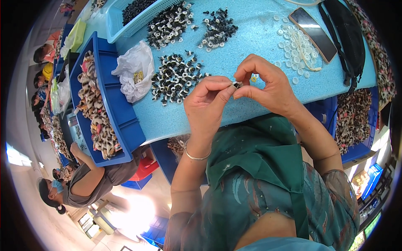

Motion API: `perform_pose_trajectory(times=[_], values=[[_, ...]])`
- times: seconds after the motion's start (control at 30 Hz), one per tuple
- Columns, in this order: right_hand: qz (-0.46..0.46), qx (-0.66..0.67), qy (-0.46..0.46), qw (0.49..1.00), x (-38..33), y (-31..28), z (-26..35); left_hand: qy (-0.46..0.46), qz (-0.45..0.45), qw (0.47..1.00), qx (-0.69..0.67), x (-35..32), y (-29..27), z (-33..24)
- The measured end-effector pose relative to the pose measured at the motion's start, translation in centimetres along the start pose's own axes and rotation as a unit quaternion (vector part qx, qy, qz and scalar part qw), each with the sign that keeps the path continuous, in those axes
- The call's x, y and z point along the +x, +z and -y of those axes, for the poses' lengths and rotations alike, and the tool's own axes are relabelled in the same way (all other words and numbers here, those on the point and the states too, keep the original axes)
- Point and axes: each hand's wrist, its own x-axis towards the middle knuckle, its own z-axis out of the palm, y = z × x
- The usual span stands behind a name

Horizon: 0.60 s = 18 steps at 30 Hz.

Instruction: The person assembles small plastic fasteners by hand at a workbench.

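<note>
Above the near part of the table, my left hand [206, 100] and my right hand [268, 85] meet fingertip to fingertip. Both are closed in a pinch on a small dark and white plastic piece [237, 84], mostly covered by the fingers. A tiny yellow ring [254, 78] shows through the loop of my right thumb and forefinger. Beside my left hand lies a pile of black, white and yellowish plastic pieces [173, 79]. Farther back are a pile of black and white pieces [169, 25] and a pile of mostly black pieces [218, 29].
Clear white rings [293, 46] and a cable lie near a phone [313, 33] and a black bag [349, 37]. At left stand a crumpled plastic bag [134, 69] and a blue bin [121, 100] of spotted plush pieces. A light blue basket [142, 21] stands behind. Another person [83, 184] works at left.
</note>
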Motion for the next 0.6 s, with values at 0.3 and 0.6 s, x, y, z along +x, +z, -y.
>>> perform_pose_trajectory(times=[0.3,0.6], values=[[0.033,0.008,0.033,0.999,0.2,-0.3,-0.9,-0.004,0.007,1.0,0.03,-0.1,-0.3,0.6],[0.056,-0.018,0.016,0.998,1.1,-0.5,-1.6,-0.044,-0.015,0.999,-0.007,0.2,-0.2,1.2]])
